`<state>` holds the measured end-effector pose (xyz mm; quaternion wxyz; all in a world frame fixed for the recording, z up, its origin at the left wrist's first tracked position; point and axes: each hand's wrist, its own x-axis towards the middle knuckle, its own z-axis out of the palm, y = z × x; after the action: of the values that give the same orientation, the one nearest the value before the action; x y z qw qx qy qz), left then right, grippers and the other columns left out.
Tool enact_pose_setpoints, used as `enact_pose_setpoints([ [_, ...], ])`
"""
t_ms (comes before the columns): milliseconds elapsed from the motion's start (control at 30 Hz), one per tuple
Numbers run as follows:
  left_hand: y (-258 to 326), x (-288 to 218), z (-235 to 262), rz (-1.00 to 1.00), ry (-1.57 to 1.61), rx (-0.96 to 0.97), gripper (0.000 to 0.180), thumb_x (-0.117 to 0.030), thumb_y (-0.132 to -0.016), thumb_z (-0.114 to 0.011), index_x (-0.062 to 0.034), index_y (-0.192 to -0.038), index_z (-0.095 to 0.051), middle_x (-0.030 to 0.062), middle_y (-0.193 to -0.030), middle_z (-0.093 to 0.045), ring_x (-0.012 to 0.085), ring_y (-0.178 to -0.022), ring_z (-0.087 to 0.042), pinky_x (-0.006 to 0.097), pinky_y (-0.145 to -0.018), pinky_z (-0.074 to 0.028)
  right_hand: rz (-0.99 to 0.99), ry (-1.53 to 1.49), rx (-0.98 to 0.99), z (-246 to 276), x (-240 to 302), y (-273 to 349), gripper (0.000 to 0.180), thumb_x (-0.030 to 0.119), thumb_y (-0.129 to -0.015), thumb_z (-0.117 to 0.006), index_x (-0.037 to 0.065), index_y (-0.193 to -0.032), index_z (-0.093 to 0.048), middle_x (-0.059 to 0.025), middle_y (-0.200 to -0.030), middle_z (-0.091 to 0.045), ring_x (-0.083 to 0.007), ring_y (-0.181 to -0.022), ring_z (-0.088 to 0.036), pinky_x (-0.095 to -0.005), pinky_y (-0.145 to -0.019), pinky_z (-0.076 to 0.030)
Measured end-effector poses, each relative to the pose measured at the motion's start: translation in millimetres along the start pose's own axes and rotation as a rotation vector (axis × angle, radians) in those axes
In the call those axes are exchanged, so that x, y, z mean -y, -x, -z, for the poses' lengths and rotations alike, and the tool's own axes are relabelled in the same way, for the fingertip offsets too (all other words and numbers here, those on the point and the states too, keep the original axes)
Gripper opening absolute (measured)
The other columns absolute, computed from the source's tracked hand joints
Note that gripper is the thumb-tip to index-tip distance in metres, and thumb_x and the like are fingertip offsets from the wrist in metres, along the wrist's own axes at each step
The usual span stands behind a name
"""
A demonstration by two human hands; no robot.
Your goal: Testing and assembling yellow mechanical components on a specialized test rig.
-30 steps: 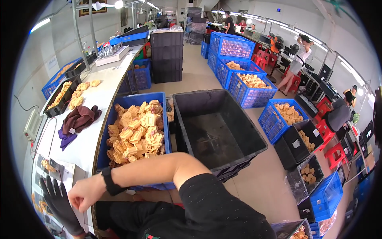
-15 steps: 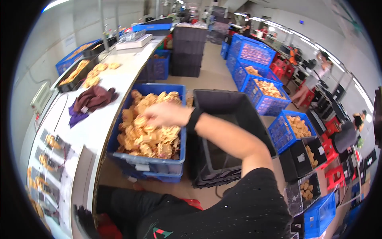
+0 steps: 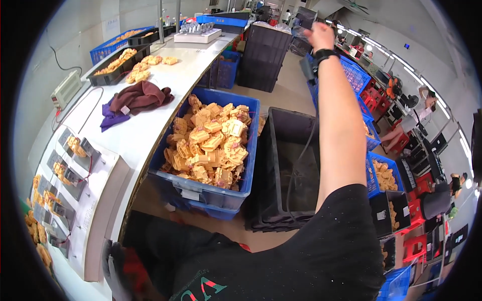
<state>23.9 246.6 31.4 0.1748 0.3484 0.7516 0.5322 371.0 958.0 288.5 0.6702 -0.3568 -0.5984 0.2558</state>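
My right hand [image 3: 320, 36] is raised high beyond the black crate, at the end of an outstretched bare arm. Its fingers look loosely apart and slightly blurred; nothing shows between them. Around the wrist is a black band [image 3: 324, 56], with a dark block beside it and a black cable [image 3: 303, 163] hanging toward the crate. A blue crate [image 3: 216, 186] in front of me is heaped with tan moulded parts [image 3: 211, 143]. Beside it on the right stands a deep black crate [image 3: 288, 168], its dark floor showing. My left hand is not in view.
Along the left runs a white table [image 3: 108, 150] with a brown and purple cloth [image 3: 140, 98], wired fixtures [image 3: 68, 175] and a black tray [image 3: 118, 67] of tan parts. More blue crates [image 3: 384, 173], red stools [image 3: 415, 246] and people line the right. Tall dark crates [image 3: 263, 57] stand ahead.
My right hand has left the tan parts in the blue crate and swung up and to the right. The view has shifted, with the crates sitting farther right. The cable now hangs across the black crate.
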Motion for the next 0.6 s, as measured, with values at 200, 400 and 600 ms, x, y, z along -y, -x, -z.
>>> enact_pose_setpoints([
  [200,-6.4,7.5,-2.2,-0.302,-0.408,0.189,0.046,-0.018,-0.099,-0.046,-0.0029,-0.142,-0.045,0.0224,-0.143,-0.045,0.0352,-0.133,-0.045,0.042,-0.108,-0.039,-0.076,-0.298,-0.134,25.3,85.7,-15.2,0.022,0.024,-0.099,-0.052,0.004,-0.108,-0.051,-0.0085,-0.097,-0.062,-0.0207,-0.077,-0.07,-0.0298,-0.053,-0.051],
  [400,8.0,-15.3,-17.4,0.25,0.51,0.077,0.039,-0.019,-0.104,-0.044,0.0005,-0.138,-0.048,0.013,-0.13,-0.058,0.0219,-0.116,-0.056,0.036,-0.103,-0.043,-0.033,-0.438,-0.189,12.1,93.4,-1.9,0.025,0.028,-0.099,-0.051,0.01,-0.115,-0.047,-0.0093,-0.103,-0.061,-0.025,-0.079,-0.069,-0.036,-0.059,-0.051],
  [600,10.6,-10.6,-6.0,0.166,0.451,0.084,0.041,-0.021,-0.104,-0.045,-0.0002,-0.14,-0.046,0.0116,-0.127,-0.058,0.0225,-0.115,-0.056,0.036,-0.105,-0.041,-0.124,-0.451,-0.194,20.4,69.0,21.6,0.028,0.032,-0.099,-0.052,0.011,-0.115,-0.045,-0.0067,-0.102,-0.062,-0.0219,-0.079,-0.07,-0.0352,-0.061,-0.05],
])
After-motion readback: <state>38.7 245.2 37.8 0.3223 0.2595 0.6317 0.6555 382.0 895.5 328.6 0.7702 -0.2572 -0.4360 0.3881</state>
